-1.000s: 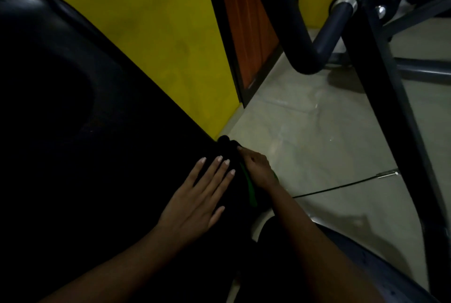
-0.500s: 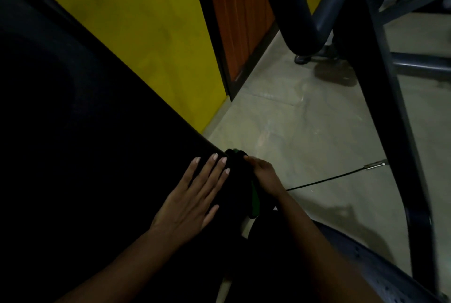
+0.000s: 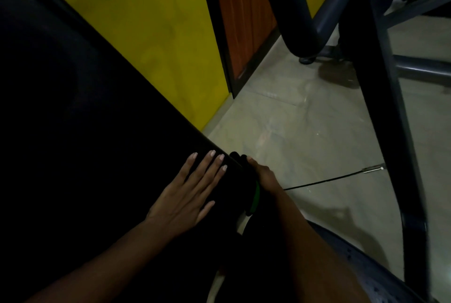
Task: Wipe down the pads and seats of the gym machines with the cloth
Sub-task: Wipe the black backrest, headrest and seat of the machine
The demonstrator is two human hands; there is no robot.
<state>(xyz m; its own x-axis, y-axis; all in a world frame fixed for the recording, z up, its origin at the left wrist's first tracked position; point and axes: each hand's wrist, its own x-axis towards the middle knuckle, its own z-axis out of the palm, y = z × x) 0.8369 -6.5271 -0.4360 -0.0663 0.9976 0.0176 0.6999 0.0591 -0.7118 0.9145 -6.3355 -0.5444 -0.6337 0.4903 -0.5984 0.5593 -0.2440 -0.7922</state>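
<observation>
Fingers [image 3: 207, 171] of the left hand [image 3: 185, 197] lie straight, flat on the black pad [image 3: 97, 132] — just beside them, at the pad's long edge, the right hand [image 3: 264, 178] grips the cloth [image 3: 255, 196], likelier to wipe.

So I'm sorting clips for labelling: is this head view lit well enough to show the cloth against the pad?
Head view: dim, underexposed; the black pad is featureless and the cloth merges with it, only a green edge showing beside the right hand. The left hand and yellow wall read clearly.
</observation>
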